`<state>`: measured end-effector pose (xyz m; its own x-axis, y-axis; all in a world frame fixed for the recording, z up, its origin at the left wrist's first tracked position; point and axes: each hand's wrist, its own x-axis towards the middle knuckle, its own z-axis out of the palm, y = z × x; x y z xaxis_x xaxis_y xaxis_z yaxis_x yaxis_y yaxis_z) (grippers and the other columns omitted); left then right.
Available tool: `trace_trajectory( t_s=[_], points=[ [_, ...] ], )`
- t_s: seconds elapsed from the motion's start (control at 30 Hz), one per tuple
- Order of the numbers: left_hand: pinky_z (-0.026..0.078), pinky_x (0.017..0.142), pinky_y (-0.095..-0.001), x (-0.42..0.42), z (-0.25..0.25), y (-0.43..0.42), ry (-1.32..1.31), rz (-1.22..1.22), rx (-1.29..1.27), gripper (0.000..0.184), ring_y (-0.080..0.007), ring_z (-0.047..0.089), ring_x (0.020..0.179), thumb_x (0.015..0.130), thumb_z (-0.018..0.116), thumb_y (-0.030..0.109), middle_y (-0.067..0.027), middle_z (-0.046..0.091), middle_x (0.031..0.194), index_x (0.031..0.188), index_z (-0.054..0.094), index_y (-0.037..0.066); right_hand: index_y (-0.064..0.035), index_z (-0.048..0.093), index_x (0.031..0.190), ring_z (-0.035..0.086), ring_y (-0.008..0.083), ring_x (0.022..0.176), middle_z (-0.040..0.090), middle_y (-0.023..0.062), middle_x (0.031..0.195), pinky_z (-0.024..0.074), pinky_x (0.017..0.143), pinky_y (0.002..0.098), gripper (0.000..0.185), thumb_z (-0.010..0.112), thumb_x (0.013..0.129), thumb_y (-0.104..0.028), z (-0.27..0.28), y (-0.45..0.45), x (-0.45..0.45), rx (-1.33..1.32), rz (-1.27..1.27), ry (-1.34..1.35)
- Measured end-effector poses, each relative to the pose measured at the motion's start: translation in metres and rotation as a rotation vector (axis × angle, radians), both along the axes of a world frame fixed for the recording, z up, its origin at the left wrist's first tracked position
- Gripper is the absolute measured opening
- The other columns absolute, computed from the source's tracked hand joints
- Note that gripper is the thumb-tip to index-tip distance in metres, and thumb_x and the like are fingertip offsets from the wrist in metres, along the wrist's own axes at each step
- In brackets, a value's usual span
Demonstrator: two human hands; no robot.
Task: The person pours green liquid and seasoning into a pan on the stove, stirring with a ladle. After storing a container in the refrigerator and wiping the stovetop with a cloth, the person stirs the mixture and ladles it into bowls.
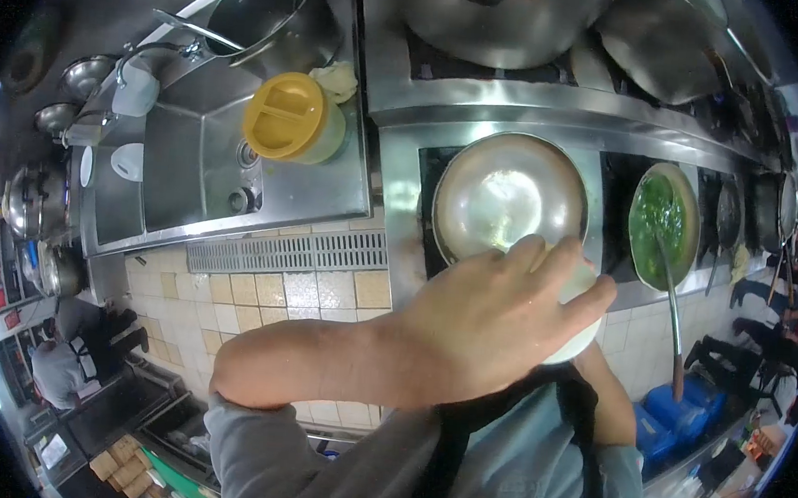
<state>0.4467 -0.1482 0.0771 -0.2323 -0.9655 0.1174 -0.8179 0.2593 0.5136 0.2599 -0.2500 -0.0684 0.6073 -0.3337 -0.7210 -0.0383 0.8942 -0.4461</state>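
Note:
A wide metal pan point(505, 187) with a shiny, pale inside sits on the stove in front of me. My left hand point(505, 317) reaches across at the pan's near edge, its fingers bent and spread over a pale round container point(578, 340). Whether the fingers grip anything inside it is hidden. My right forearm point(606, 398) comes up on the right behind the container, and my right hand is mostly hidden behind it. To the right, a pan of green food point(658, 216) holds a long-handled ladle point(669, 286).
Left of the stove, a yellow-lidded tub point(285, 116) and a large pot point(272, 18) stand by the sink point(192, 170). Big pots point(493, 24) line the back burners. Blue containers point(679, 417) are at lower right. People point(62, 369) sit at far left and far right.

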Motion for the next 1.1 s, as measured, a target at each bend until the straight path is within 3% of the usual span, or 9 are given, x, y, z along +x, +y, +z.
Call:
trace_trajectory(
  t_s=[0.1, 0.2, 0.3, 0.47, 0.67, 0.8, 0.87, 1.0, 1.1],
  points=[
    [0.058, 0.083, -0.0394, 0.005, 0.013, 0.005, 0.161, 0.044, 0.097, 0.087, -0.036, 0.061, 0.107, 0.073, 0.086, 0.033, -0.0196, 0.052, 0.125, 0.144, 0.045, 0.005, 0.0027, 0.048, 0.141, 0.063, 0.0356, 0.115, 0.062, 0.0222, 0.128, 0.0533, 0.098, 0.0468, 0.083, 0.039, 0.092, -0.064, -0.016, -0.002, -0.01, 0.027, -0.003, -0.107],
    [0.056, 0.086, -0.0413, 0.013, 0.007, 0.007, 0.194, 0.252, -0.086, 0.083, -0.0364, 0.061, 0.107, 0.074, 0.085, 0.032, -0.0206, 0.054, 0.124, 0.143, 0.046, 0.005, 0.0063, 0.048, 0.141, 0.067, 0.0362, 0.109, 0.065, 0.0239, 0.124, 0.0556, 0.095, 0.0472, 0.086, 0.043, 0.091, -0.064, -0.038, -0.009, -0.023, 0.154, -0.02, -0.183],
    [0.051, 0.098, -0.0465, 0.06, -0.048, -0.004, 0.074, 0.629, -0.08, 0.092, -0.0419, 0.058, 0.119, 0.073, 0.087, 0.04, -0.0243, 0.054, 0.132, 0.148, 0.042, 0.01, 0.0091, 0.051, 0.138, 0.07, 0.0386, 0.102, 0.068, 0.0261, 0.118, 0.058, 0.09, 0.0487, 0.084, 0.046, 0.091, -0.061, -0.038, -0.008, -0.025, 0.337, -0.044, -0.429],
    [0.045, 0.106, -0.0484, 0.145, -0.159, -0.041, -0.006, 1.013, 0.1, 0.092, -0.042, 0.052, 0.128, 0.076, 0.085, 0.033, -0.0231, 0.049, 0.139, 0.149, 0.036, 0.008, 0.0073, 0.053, 0.137, 0.07, 0.04, 0.101, 0.068, 0.0271, 0.117, 0.0594, 0.088, 0.0473, 0.076, 0.049, 0.093, -0.055, -0.03, -0.012, -0.028, 0.226, -0.043, -0.397],
    [0.037, 0.116, -0.05, 0.197, -0.228, -0.067, 0.02, 0.979, 0.146, 0.108, -0.0462, 0.038, 0.142, 0.073, 0.088, 0.042, -0.0295, 0.033, 0.156, 0.156, 0.029, 0.006, 0.0069, 0.056, 0.133, 0.069, 0.0389, 0.103, 0.067, 0.028, 0.115, 0.0612, 0.085, 0.0443, 0.07, 0.053, 0.096, -0.053, -0.018, -0.008, -0.031, 0.182, -0.192, -0.361],
    [0.028, 0.121, -0.0495, 0.176, -0.206, -0.057, 0.026, 1.022, 0.106, 0.112, -0.0431, 0.028, 0.15, 0.076, 0.085, 0.047, -0.0291, 0.026, 0.162, 0.16, 0.023, 0.008, 0.0062, 0.057, 0.133, 0.069, 0.0381, 0.099, 0.068, 0.0272, 0.112, 0.0618, 0.08, 0.0429, 0.058, 0.053, 0.101, -0.043, -0.014, -0.008, -0.03, -0.021, -0.16, -0.453],
    [0.026, 0.122, -0.0507, 0.151, -0.193, -0.046, 0.033, 0.857, -0.195, 0.124, -0.0447, 0.024, 0.151, 0.068, 0.091, 0.047, -0.0288, 0.021, 0.164, 0.159, 0.021, 0.002, 0.0057, 0.056, 0.133, 0.07, 0.0381, 0.094, 0.067, 0.0276, 0.111, 0.0619, 0.078, 0.0424, 0.055, 0.052, 0.102, -0.039, -0.014, -0.007, -0.024, 0.018, -0.237, -0.438],
    [0.019, 0.125, -0.0483, 0.05, -0.148, -0.011, 0.53, 0.295, -0.076, 0.139, -0.0381, 0.023, 0.153, 0.057, 0.097, 0.05, -0.0269, 0.023, 0.164, 0.159, 0.018, -0.002, 0.0054, 0.055, 0.135, 0.071, 0.038, 0.089, 0.067, 0.027, 0.111, 0.0619, 0.075, 0.0397, 0.053, 0.054, 0.102, -0.036, -0.021, -0.015, -0.02, 0.0, -0.179, -0.494],
    [0.026, 0.123, -0.0463, -0.01, -0.129, -0.009, 0.673, 0.241, -0.003, 0.145, -0.035, 0.026, 0.152, 0.053, 0.1, 0.047, -0.0265, 0.023, 0.163, 0.159, 0.015, -0.003, 0.0045, 0.056, 0.134, 0.068, 0.0367, 0.105, 0.067, 0.024, 0.117, 0.0615, 0.083, 0.0387, 0.055, 0.054, 0.101, -0.04, -0.016, -0.009, -0.019, -0.054, -0.151, -0.455]
  ],
)
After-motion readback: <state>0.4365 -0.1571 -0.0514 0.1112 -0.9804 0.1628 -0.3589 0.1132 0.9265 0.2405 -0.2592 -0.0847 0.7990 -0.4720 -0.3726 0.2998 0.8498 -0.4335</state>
